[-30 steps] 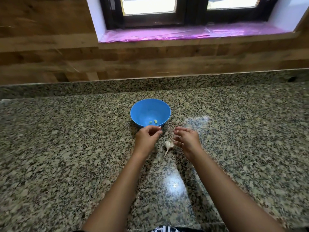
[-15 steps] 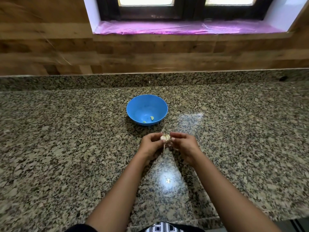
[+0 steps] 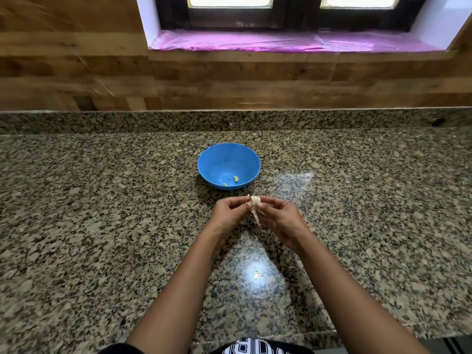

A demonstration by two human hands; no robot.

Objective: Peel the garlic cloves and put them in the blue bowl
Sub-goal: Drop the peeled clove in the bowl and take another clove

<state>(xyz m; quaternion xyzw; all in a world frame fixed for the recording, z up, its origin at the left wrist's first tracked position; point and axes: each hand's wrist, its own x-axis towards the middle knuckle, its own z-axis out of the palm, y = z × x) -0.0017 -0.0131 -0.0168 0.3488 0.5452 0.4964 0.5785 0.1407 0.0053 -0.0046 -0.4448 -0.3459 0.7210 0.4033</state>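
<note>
A pale garlic bulb [image 3: 255, 200] with a dry stem hanging down is held between both hands just above the counter, in front of the blue bowl [image 3: 245, 159]. My left hand [image 3: 229, 213] pinches it from the left and my right hand [image 3: 277, 215] pinches it from the right. Two peeled garlic cloves [image 3: 235, 178] lie at the bottom of the bowl, toward its near side. The part of the bulb inside my fingers is hidden.
The speckled granite counter [image 3: 102, 226] runs wide to both sides, with its front edge near my body. A granite upstand and a wooden wall [image 3: 229, 80] close the back. A window sill covered in pink film [image 3: 293, 43] sits above.
The garlic bulb lay on the counter between my hands a second ago. Both hands have since picked it up and now hold it together, slightly nearer to me.
</note>
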